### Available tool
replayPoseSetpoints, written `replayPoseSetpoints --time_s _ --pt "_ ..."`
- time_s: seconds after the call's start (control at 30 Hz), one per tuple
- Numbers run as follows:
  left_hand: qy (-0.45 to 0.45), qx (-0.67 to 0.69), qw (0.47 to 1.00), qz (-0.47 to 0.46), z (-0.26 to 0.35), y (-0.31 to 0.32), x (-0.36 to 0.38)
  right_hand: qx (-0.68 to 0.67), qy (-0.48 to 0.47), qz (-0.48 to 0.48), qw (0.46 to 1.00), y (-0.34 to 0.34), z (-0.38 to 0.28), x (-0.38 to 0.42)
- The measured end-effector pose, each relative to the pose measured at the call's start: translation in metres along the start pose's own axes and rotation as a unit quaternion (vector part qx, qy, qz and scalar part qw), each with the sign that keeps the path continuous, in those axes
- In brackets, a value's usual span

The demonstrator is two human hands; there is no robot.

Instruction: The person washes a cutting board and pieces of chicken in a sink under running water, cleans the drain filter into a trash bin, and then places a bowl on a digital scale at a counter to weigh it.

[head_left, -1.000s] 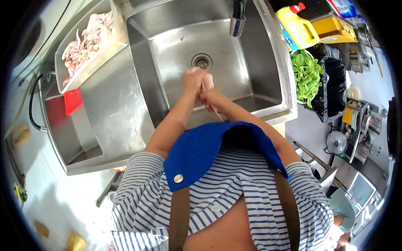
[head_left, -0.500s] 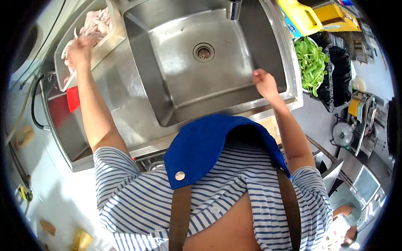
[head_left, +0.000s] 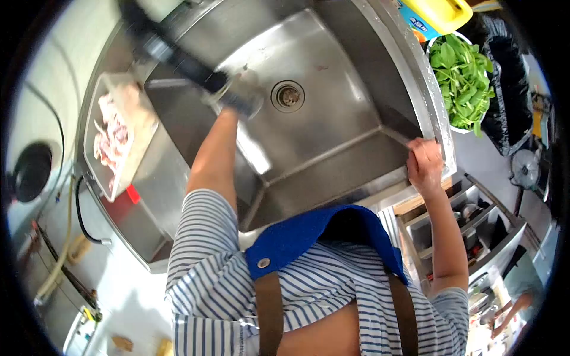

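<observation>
My left hand (head_left: pixel 240 98) is over the left part of the steel sink (head_left: pixel 309 113), at the end of a long dark tap arm (head_left: pixel 178 59). Motion blur smears its fingers, so their grip is unclear. My right hand (head_left: pixel 426 163) has its fingers curled over the front right rim of the sink. On the ledge to the left stands a white tub (head_left: pixel 139 139) with pale raw meat pieces (head_left: pixel 111 139) in it. The sink drain (head_left: pixel 288 96) shows no water standing over it.
A bowl of green leaves (head_left: pixel 460 77) stands right of the sink, beside a black-lined bin (head_left: pixel 507 83). A yellow bottle (head_left: pixel 439 15) is at the upper right. Something red (head_left: pixel 132 194) lies by the tub. Another person (head_left: pixel 522 296) is at the lower right.
My left hand has left the meat tub and moved right to the tap arm, which now reaches over the sink. My right hand has come onto the rim. The view has shifted.
</observation>
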State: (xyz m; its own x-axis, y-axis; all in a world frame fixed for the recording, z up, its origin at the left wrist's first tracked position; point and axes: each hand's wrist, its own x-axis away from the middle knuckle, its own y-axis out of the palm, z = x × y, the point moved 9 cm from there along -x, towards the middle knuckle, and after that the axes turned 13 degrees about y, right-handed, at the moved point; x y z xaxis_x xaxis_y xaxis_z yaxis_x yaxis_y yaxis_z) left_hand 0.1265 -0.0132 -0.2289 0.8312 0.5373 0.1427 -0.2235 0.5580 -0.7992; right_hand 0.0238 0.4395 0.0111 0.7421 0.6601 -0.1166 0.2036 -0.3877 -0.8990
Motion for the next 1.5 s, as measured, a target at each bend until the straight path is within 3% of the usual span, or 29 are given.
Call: replayPoseSetpoints --time_s 0.17,0.2,0.23,0.27,0.37,0.4,0.43,0.47,0.5,0.57,0.6,0.67,0.83,0.9,0.97,1.1,1.23,1.3,1.33,1.4,1.43,1.5 --pt "-0.075 -0.129 0.989 0.010 -0.049 0.040 -0.055 -0.024 0.023 -0.048 0.998 0.005 0.006 -0.004" --pt "0.004 -0.212 0.976 0.046 -0.038 0.043 -0.060 -0.027 0.027 -0.043 0.998 0.004 0.006 -0.007" --pt "0.007 -0.213 0.976 0.033 -0.042 0.057 -0.064 -0.030 0.030 -0.041 0.998 0.003 0.005 -0.008" --pt "-0.034 -0.001 0.999 0.041 -0.060 0.078 -0.065 -0.032 0.041 -0.051 0.997 0.004 0.007 -0.008" --pt "0.110 0.103 0.988 0.042 -0.011 0.129 -0.043 -0.037 0.028 -0.061 0.997 0.007 0.006 -0.010" --pt "0.243 -0.126 0.962 0.006 0.062 0.129 -0.013 -0.033 0.033 -0.062 0.997 0.007 0.006 -0.009" --pt "0.171 -0.080 0.975 -0.114 0.088 0.143 -0.001 -0.029 0.036 -0.063 0.997 0.007 0.007 -0.009" --pt "0.204 -0.100 0.964 -0.137 0.112 0.152 0.013 -0.025 0.033 -0.064 0.997 0.007 0.007 -0.010" --pt "0.203 -0.095 0.965 -0.135 0.130 0.160 0.010 -0.031 0.031 -0.061 0.997 0.007 0.008 -0.009" --pt "0.347 -0.055 0.936 -0.015 0.181 0.149 0.006 -0.036 0.028 -0.061 0.997 0.007 0.007 -0.006" --pt "0.347 -0.054 0.936 -0.011 0.182 0.157 -0.005 -0.034 0.031 -0.060 0.997 0.008 0.008 -0.007" --pt "0.441 -0.079 0.894 -0.010 0.204 0.171 -0.015 -0.030 0.037 -0.058 0.997 0.007 0.008 -0.006" --pt "0.360 -0.135 0.922 -0.044 0.126 0.153 0.006 -0.025 0.027 -0.057 0.998 0.005 0.007 -0.007" --pt "0.277 -0.198 0.935 -0.096 0.093 0.130 0.030 -0.040 0.031 -0.054 0.997 0.005 0.008 -0.006" --pt "0.286 -0.185 0.936 -0.094 0.073 0.122 0.069 -0.042 0.035 -0.052 0.997 0.004 0.007 -0.007" --pt "0.259 -0.209 0.939 -0.086 0.085 0.136 0.099 -0.034 0.027 -0.050 0.998 0.004 0.004 -0.006" --pt "0.270 -0.190 0.942 -0.059 0.136 0.143 0.067 -0.026 0.032 -0.048 0.998 0.004 0.005 -0.004" --pt "0.381 -0.242 0.885 -0.114 0.173 0.167 0.046 -0.020 0.029 -0.046 0.998 0.006 0.006 -0.003" --pt "0.380 -0.240 0.887 -0.107 0.179 0.168 0.033 -0.019 0.026 -0.042 0.999 0.006 0.006 -0.003" --pt "0.372 -0.289 0.861 -0.195 0.176 0.191 0.026 -0.017 0.019 -0.040 0.999 0.007 0.006 -0.004" --pt "0.372 -0.285 0.861 -0.199 0.171 0.196 0.035 -0.018 0.017 -0.039 0.999 0.005 0.005 -0.002" --pt "0.291 -0.253 0.914 -0.125 0.145 0.179 0.040 -0.030 0.032 -0.038 0.998 0.004 0.008 -0.004"
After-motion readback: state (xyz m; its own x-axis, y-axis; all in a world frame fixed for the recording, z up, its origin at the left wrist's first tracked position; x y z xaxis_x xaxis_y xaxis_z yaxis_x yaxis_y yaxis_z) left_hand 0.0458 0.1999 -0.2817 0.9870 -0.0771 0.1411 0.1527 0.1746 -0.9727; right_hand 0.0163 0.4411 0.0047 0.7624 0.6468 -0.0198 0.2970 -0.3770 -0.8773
